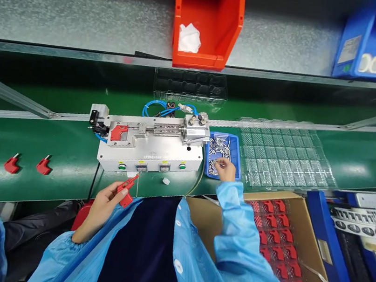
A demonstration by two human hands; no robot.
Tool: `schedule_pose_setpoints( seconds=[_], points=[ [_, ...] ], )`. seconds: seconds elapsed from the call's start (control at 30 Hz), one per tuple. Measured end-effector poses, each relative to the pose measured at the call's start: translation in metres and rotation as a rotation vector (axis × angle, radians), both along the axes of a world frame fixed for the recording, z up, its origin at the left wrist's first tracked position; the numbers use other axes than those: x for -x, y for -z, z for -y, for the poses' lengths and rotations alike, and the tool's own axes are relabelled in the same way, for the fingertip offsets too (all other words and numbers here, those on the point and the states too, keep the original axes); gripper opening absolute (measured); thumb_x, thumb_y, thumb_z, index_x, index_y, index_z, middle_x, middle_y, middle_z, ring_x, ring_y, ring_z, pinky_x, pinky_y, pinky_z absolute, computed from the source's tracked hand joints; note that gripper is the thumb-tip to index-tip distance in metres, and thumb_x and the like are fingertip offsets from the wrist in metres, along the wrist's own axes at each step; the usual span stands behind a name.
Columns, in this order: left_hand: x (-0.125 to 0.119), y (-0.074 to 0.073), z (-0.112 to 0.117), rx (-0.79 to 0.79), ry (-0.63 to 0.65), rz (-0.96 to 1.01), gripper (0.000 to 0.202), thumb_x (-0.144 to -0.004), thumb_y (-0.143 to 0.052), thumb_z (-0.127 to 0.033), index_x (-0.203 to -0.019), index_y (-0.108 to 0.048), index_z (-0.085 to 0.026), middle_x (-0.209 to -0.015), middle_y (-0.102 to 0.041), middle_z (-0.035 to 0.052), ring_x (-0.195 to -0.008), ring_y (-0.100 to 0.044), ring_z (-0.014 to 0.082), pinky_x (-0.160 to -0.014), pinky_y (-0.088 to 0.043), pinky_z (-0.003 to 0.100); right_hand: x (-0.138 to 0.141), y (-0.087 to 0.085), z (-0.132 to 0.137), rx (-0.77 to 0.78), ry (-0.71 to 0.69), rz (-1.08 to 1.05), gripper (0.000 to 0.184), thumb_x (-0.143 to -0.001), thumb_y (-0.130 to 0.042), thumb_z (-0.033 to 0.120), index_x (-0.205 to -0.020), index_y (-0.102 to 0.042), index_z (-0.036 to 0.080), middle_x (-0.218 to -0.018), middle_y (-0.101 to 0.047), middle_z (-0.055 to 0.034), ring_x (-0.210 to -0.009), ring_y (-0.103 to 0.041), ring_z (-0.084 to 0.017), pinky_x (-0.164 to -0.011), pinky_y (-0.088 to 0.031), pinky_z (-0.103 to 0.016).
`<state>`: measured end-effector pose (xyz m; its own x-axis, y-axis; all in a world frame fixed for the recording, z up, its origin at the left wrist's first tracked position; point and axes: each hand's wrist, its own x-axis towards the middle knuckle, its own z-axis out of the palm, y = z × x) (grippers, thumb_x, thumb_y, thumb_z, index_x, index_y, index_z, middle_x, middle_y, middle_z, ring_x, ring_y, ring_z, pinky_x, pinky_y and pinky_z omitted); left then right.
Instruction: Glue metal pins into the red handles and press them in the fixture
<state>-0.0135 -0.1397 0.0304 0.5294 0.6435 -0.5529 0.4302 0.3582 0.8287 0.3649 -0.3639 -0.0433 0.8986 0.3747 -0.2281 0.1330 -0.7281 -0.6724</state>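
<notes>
My left hand (105, 204) is closed around a red pistol-shaped plastic part (126, 193), held in front of the bench edge with its narrow end pointing up and right. At the blue tray (238, 160), my right hand (225, 169) has its fingers pinched together over small metal pins (220, 147); whether a pin is between the fingertips is too small to make out. Between and beyond my hands stands a silver metal fixture (151, 147) with buttons and counters on its front. Another red part (118, 133) lies in its nest at the left end.
Two red parts with metal pins (12, 163) lie on the green bench at left. Clear blister trays (284, 158) rest right of the blue tray. A cardboard box (306, 224) of red parts stands lower right. Overhead, a shelf (85, 22) carries a red bin (200, 60) and a blue bin (350, 47).
</notes>
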Motion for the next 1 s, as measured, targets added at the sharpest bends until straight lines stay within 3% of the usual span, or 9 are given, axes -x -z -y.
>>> schedule_pose_setpoints(
  seconds=[0.1, 0.17, 0.27, 0.37, 0.5, 0.63, 0.83, 0.9, 1.0],
  points=[
    [-0.002, 0.002, -0.005, 0.001, 0.025, 0.031, 0.056, -0.075, -0.082, -0.064, -0.104, -0.077, -0.017, -0.087, -0.074, 0.0023, -0.074, -0.062, 0.0161, -0.07, -0.05, 0.027, 0.033, -0.028, -0.004, -0.451, 0.021, -0.04, 0.028, -0.078, -0.082, 0.044, -0.09, -0.069, 0.022, -0.092, -0.075, -0.0047, -0.087, -0.073, -0.022, -0.083, -0.062, -0.039],
    [-0.005, 0.002, -0.01, 0.008, 0.06, 0.059, 0.053, -0.077, -0.081, -0.062, -0.106, -0.077, -0.018, -0.092, -0.076, 0.0037, -0.08, -0.064, 0.0177, -0.075, -0.052, 0.029, 0.054, -0.048, -0.013, -0.645, 0.016, -0.095, 0.038, -0.073, -0.087, 0.049, -0.098, -0.071, 0.024, -0.091, -0.075, -0.0035, -0.087, -0.073, -0.021, -0.085, -0.062, -0.04],
    [-0.01, 0.003, -0.016, 0.019, 0.093, 0.104, 0.05, -0.078, -0.08, -0.059, -0.106, -0.077, -0.018, -0.094, -0.076, 0.0041, -0.081, -0.065, 0.0176, -0.078, -0.052, 0.029, 0.076, -0.072, -0.035, -0.755, 0.001, -0.17, 0.043, -0.074, -0.089, 0.05, -0.104, -0.073, 0.025, -0.087, -0.076, -0.0026, -0.081, -0.073, -0.02, -0.085, -0.063, -0.042],
    [-0.013, 0.004, -0.021, 0.003, 0.078, 0.143, 0.049, -0.078, -0.08, -0.059, -0.102, -0.077, -0.017, -0.087, -0.074, 0.0034, -0.076, -0.062, 0.0165, -0.071, -0.049, 0.027, 0.09, -0.081, -0.058, -0.795, -0.031, -0.224, 0.04, -0.075, -0.088, 0.053, -0.1, -0.074, 0.025, -0.086, -0.078, -0.0034, -0.077, -0.074, -0.021, -0.083, -0.065, -0.043],
    [-0.012, 0.006, -0.028, -0.011, 0.015, 0.2, 0.051, -0.077, -0.08, -0.06, -0.101, -0.077, -0.016, -0.082, -0.07, 0.0035, -0.073, -0.059, 0.0167, -0.068, -0.047, 0.027, 0.098, -0.066, -0.094, -0.757, -0.127, -0.307, 0.04, -0.071, -0.09, 0.055, -0.09, -0.075, 0.023, -0.082, -0.078, -0.004, -0.074, -0.074, -0.022, -0.076, -0.066, -0.044],
    [-0.002, 0.008, -0.035, -0.011, -0.05, 0.248, 0.051, -0.078, -0.079, -0.062, -0.099, -0.077, -0.016, -0.082, -0.068, 0.0028, -0.074, -0.058, 0.0167, -0.07, -0.046, 0.027, 0.092, -0.051, -0.154, -0.708, -0.271, -0.284, 0.042, -0.07, -0.088, 0.058, -0.085, -0.071, 0.023, -0.08, -0.074, -0.0026, -0.07, -0.071, -0.02, -0.072, -0.064, -0.04],
    [0.013, 0.013, -0.035, -0.01, -0.111, 0.271, 0.051, -0.079, -0.077, -0.063, -0.098, -0.075, -0.016, -0.078, -0.065, 0.0009, -0.07, -0.054, 0.0153, -0.066, -0.044, 0.026, 0.081, -0.055, -0.259, -0.469, -0.537, 0.144, 0.016, -0.085, -0.07, 0.039, -0.084, -0.068, 0.024, -0.087, -0.075, -0.0041, -0.083, -0.07, -0.023, -0.085, -0.059, -0.041],
    [0.017, 0.013, -0.034, -0.007, -0.141, 0.28, 0.051, -0.078, -0.077, -0.063, -0.098, -0.075, -0.016, -0.078, -0.065, 0.0008, -0.07, -0.054, 0.0151, -0.065, -0.043, 0.026, 0.082, -0.055, -0.281, -0.311, -0.664, 0.306, 0.009, -0.089, -0.063, 0.03, -0.087, -0.07, 0.024, -0.092, -0.076, -0.0062, -0.092, -0.068, -0.026, -0.089, -0.056, -0.042],
    [0.024, 0.013, -0.035, -0.005, -0.192, 0.293, 0.052, -0.077, -0.079, -0.063, -0.097, -0.074, -0.015, -0.077, -0.065, 0.0004, -0.068, -0.054, 0.0143, -0.063, -0.043, 0.025, 0.082, -0.048, -0.295, -0.131, -0.832, 0.475, 0.019, -0.093, -0.056, 0.022, -0.094, -0.075, 0.022, -0.1, -0.077, -0.0112, -0.103, -0.064, -0.03, -0.094, -0.053, -0.045]
  ],
)
